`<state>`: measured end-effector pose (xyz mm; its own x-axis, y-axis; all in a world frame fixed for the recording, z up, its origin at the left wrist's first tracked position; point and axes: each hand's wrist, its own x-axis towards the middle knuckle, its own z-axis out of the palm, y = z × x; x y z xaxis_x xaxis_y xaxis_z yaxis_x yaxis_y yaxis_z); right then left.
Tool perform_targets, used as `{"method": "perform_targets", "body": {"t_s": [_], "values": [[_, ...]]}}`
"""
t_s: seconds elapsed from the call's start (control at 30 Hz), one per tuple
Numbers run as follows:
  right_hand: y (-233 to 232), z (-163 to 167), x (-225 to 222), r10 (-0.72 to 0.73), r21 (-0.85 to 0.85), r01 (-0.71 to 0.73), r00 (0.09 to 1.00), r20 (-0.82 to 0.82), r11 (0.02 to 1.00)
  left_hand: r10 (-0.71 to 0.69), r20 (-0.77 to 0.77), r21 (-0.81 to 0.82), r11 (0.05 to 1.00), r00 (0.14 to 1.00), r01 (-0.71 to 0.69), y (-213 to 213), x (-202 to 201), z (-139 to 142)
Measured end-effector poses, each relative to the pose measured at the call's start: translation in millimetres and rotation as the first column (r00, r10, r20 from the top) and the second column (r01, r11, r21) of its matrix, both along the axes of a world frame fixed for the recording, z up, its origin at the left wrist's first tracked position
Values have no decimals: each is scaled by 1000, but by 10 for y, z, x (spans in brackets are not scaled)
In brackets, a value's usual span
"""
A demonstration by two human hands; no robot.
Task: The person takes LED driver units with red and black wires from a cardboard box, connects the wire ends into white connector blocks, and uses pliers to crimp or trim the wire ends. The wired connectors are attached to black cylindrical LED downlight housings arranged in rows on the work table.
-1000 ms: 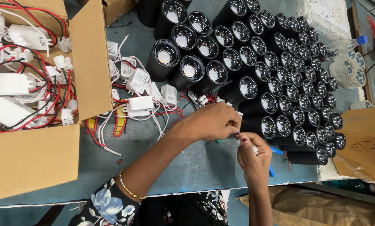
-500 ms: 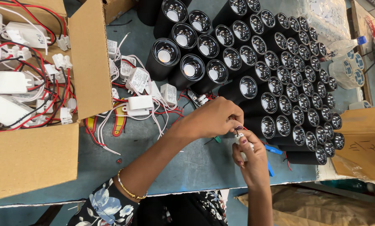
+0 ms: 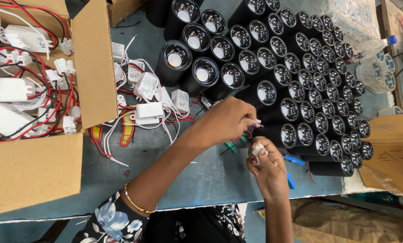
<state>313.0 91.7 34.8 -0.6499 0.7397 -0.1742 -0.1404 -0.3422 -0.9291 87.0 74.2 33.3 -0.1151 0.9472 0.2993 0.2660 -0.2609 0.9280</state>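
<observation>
Fingers of the right hand (image 3: 268, 165) pinch a small white connector (image 3: 256, 149); the left hand (image 3: 226, 120), touching just above it, nips its thin red wires (image 3: 237, 138). Wiring looks partway: loose white drivers (image 3: 149, 110) lie left, more fill the cardboard box (image 3: 30, 175). Black lamp housings (image 3: 296, 67) crowd beyond and right; bare table (image 3: 201, 175) stays nearest the wrists

Matt black lamp housings (image 3: 179, 60), shiny reflectors (image 3: 267, 92)
</observation>
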Motion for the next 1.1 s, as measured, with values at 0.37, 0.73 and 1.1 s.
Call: {"method": "perform_targets", "body": {"t_s": [0.37, 0.73, 1.1], "values": [[107, -86, -205, -201, 237, 103, 878, 435, 966, 300, -312, 144, 953, 901, -267, -25, 7, -73], [-44, 93, -478, -344, 683, -483, 613, 711, 548, 92, -429, -194, 962, 898, -191, -25, -12, -232], [-61, 41, -337, -474, 838, -327, 709, 523, 436, -91, -368, -276, 961, 925, -15, -68, -38, -156]]}}
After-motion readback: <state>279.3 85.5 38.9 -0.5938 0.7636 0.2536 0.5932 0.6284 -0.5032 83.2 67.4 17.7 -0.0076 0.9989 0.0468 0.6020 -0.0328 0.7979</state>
